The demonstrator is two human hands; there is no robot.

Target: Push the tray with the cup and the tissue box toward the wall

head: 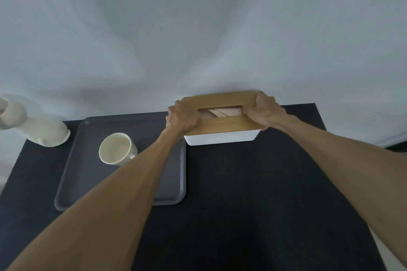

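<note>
Dark table, grey tray, cream cup, wood-and-white tissue box

The table is seen in a matt black, against a wall of pale blue-grey crossed by soft shadows. A dark slate-grey tray, plain and without pattern, is found toward the table's left edge, and a cream, unpatterned cup is carried on it. The tissue box at the far edge is shown with a glossy white body marked by a faint band of fine vertical lines, under a honey-brown lid with wood grain; pale pinkish tissue is seen in its slot. An off-white ceramic figure is seen at the far left corner.
</note>
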